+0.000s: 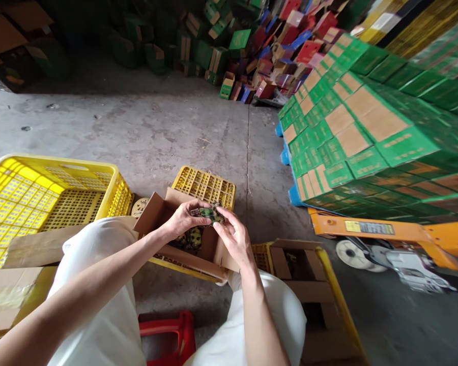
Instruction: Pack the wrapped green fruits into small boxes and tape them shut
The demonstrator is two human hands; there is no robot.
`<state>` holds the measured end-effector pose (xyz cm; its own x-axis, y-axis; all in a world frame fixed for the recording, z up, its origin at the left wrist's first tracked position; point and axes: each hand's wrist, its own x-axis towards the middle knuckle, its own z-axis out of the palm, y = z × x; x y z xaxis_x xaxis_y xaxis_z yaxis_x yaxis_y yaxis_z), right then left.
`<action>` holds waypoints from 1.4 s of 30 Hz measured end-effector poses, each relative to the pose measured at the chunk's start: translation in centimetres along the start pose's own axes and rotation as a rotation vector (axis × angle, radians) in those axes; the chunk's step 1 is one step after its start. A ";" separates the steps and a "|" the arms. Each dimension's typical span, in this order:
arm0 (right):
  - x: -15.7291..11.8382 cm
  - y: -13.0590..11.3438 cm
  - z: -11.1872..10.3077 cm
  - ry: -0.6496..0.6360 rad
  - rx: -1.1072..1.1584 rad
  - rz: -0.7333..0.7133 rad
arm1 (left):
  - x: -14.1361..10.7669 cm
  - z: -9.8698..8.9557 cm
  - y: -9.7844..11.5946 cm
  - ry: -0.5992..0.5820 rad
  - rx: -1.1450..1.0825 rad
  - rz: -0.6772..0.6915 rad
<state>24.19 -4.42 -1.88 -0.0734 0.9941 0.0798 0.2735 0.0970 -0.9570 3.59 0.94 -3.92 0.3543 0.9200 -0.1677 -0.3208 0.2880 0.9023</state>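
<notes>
Over an open cardboard box (208, 241), both hands meet on a small green, black and yellowish camouflage-patterned item (205, 213); its exact kind I cannot make out. My left hand (183, 219) pinches its left end between thumb and fingers. At its right end, the thumb and fingertips of my right hand (234, 239) close on it. Similar patterned pieces (193, 238) lie inside the box, partly hidden by my hands. The box rests on a yellow plastic crate (206, 184) between my knees.
A large yellow basket (114, 190) stands at left, above a taped carton (15, 295). More open cartons (309, 290) are at right. Beyond are an orange pallet jack (374, 229) and stacked green boxes (359, 127). A red stool (185, 335) shows below; loose boxes (267, 66) pile up behind.
</notes>
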 end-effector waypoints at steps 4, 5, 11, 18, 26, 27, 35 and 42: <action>0.0 0.1 -0.1 0.066 0.003 -0.022 | 0.1 -0.2 -0.2 -0.008 0.006 -0.001; 0.0 0.1 -0.2 0.079 -0.005 -0.024 | 0.1 -0.2 -0.3 -0.008 0.003 -0.005; -0.1 0.6 -0.4 0.110 -0.057 -0.040 | 0.2 -0.2 -0.4 0.011 -0.010 -0.019; -0.3 -0.1 0.0 0.002 -0.028 0.011 | 0.0 0.0 0.3 0.020 0.152 0.028; -0.2 0.5 1.0 -0.021 0.130 0.174 | -0.4 0.4 0.8 -0.013 0.015 -0.118; -0.1 0.4 1.0 -0.016 0.193 0.202 | -0.4 0.3 0.8 -0.005 -0.004 -0.133; 0.0 -0.3 1.5 0.018 0.552 0.342 | -0.2 -0.1 1.4 -0.031 -0.022 -0.078; 0.2 -0.6 1.9 0.062 0.650 0.330 | -0.1 -0.3 0.2 -0.068 -0.100 -0.125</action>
<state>22.16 -4.36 -1.85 -0.0262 0.9694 -0.2439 -0.3538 -0.2372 -0.9047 3.21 0.97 -3.88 0.4541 0.8564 -0.2455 -0.3549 0.4267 0.8319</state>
